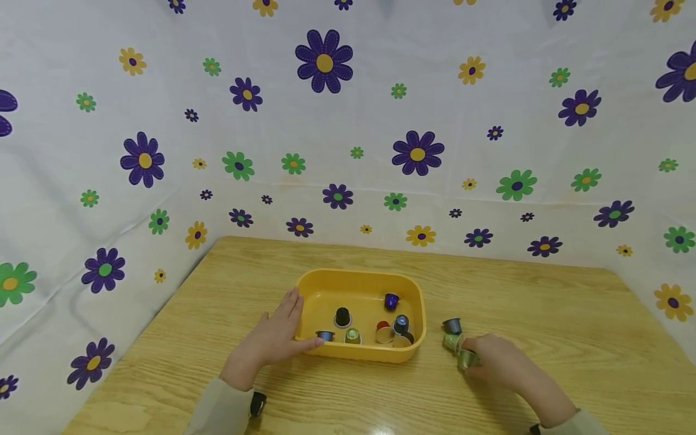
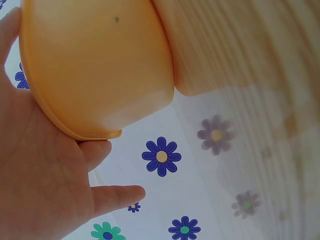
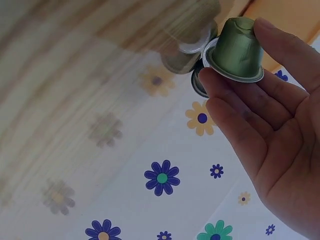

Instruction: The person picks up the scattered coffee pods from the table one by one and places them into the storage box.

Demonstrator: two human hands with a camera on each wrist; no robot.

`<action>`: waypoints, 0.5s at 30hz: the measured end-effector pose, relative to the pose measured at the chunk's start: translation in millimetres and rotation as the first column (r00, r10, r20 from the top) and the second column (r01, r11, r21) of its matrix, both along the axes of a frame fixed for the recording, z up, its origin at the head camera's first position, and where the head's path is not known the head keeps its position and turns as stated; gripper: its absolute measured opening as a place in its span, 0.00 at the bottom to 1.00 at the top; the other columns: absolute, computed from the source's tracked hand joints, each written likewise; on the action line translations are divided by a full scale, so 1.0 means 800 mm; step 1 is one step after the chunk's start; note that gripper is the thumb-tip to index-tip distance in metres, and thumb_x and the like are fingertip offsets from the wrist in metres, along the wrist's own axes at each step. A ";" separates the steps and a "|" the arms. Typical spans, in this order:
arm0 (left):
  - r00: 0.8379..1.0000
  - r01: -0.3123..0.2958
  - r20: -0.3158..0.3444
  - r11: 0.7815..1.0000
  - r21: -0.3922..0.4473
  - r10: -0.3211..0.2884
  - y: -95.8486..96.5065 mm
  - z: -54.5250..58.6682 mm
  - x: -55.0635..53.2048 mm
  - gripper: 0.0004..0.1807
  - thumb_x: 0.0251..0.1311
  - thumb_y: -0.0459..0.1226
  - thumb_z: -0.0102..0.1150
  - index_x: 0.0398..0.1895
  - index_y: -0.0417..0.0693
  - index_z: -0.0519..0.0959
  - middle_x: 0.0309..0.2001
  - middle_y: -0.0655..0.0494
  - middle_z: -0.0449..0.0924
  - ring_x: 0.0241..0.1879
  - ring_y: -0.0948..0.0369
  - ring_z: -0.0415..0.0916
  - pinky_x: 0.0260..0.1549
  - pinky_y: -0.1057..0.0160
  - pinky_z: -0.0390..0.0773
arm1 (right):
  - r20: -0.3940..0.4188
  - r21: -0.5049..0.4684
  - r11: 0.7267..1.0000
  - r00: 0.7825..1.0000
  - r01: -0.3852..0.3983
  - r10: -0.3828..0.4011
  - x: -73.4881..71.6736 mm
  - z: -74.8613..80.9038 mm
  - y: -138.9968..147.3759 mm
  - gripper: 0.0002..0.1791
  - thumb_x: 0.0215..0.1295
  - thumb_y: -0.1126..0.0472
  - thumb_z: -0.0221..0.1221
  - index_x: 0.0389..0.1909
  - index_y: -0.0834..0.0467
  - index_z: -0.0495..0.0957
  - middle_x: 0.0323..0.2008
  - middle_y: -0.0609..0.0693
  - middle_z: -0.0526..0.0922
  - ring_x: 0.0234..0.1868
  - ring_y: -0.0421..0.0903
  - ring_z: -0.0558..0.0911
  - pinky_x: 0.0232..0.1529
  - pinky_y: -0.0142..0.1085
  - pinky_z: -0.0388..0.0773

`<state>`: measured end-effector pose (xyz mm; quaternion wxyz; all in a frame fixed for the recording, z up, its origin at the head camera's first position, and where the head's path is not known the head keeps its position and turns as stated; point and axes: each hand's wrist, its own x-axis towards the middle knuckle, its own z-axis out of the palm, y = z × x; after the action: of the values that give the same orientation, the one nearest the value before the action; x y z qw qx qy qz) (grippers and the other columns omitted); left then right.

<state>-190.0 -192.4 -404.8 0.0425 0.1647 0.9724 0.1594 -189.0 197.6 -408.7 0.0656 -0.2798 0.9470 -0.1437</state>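
My left hand point(image 1: 272, 338) rests against the left front corner of a yellow plastic bin point(image 1: 359, 353), fingers along its side and thumb at the front rim. In the left wrist view those fingers are extended. Between thumb and fingertips my right hand point(image 1: 497, 359) pinches a green coffee capsule point(image 3: 237, 50), its rimmed end facing down in the right wrist view. Right behind it in the head view are a light green capsule point(image 1: 451, 342) and a dark grey capsule point(image 1: 452, 326), both right of the bin.
Inside the bin lie several capsules, among them a black capsule point(image 1: 342, 316), a purple capsule point(image 1: 391, 301) and a blue capsule point(image 1: 325, 336). The wooden table point(image 1: 348, 399) meets a flower-printed cloth point(image 1: 370, 121) at the back and sides.
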 end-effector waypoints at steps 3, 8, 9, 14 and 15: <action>1.000 -0.003 0.004 1.000 0.003 0.003 0.000 0.000 0.000 0.54 0.50 0.65 0.45 0.66 0.31 0.45 0.68 0.40 0.36 0.66 0.49 0.35 0.52 0.35 0.49 | -0.002 -0.017 1.000 1.000 -0.005 0.005 0.002 0.005 0.001 0.10 0.43 0.65 0.66 0.26 0.54 0.75 0.23 0.39 0.75 0.24 0.37 0.72 0.25 0.35 0.70; 1.000 -0.009 0.012 1.000 0.004 0.009 0.001 -0.001 0.000 0.54 0.50 0.65 0.44 0.66 0.31 0.44 0.68 0.41 0.35 0.66 0.49 0.34 0.52 0.36 0.48 | -0.008 -0.042 0.999 0.999 0.033 -0.033 0.003 0.014 0.002 0.12 0.44 0.65 0.66 0.32 0.59 0.77 0.28 0.43 0.78 0.30 0.42 0.77 0.30 0.37 0.73; 1.000 -0.010 0.012 1.000 0.004 0.010 0.001 -0.001 0.000 0.55 0.50 0.66 0.44 0.66 0.32 0.44 0.68 0.41 0.35 0.66 0.49 0.34 0.52 0.36 0.48 | -0.011 -0.044 0.998 0.999 0.048 -0.049 0.003 0.015 0.002 0.13 0.44 0.65 0.66 0.33 0.60 0.78 0.28 0.43 0.79 0.31 0.42 0.77 0.31 0.37 0.74; 1.000 -0.008 0.012 1.000 0.003 0.008 0.000 -0.003 -0.001 0.55 0.50 0.67 0.43 0.66 0.32 0.44 0.68 0.41 0.34 0.66 0.50 0.34 0.52 0.36 0.48 | -0.060 -0.067 0.994 0.994 0.092 -0.096 0.003 0.021 0.000 0.16 0.46 0.64 0.66 0.37 0.63 0.77 0.32 0.48 0.80 0.33 0.46 0.78 0.34 0.40 0.75; 1.000 -0.006 0.010 1.000 0.003 0.006 0.000 -0.003 -0.001 0.55 0.50 0.67 0.43 0.66 0.31 0.44 0.68 0.41 0.35 0.66 0.50 0.34 0.52 0.36 0.49 | -0.077 -0.078 0.993 0.992 0.094 -0.100 0.003 0.021 0.000 0.16 0.46 0.64 0.66 0.38 0.64 0.77 0.33 0.49 0.80 0.34 0.47 0.78 0.35 0.40 0.75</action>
<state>-190.7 -192.2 -407.0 0.0468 0.1610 0.9725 0.1616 -186.7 197.4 -391.5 0.0099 -0.2414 0.9553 -0.1702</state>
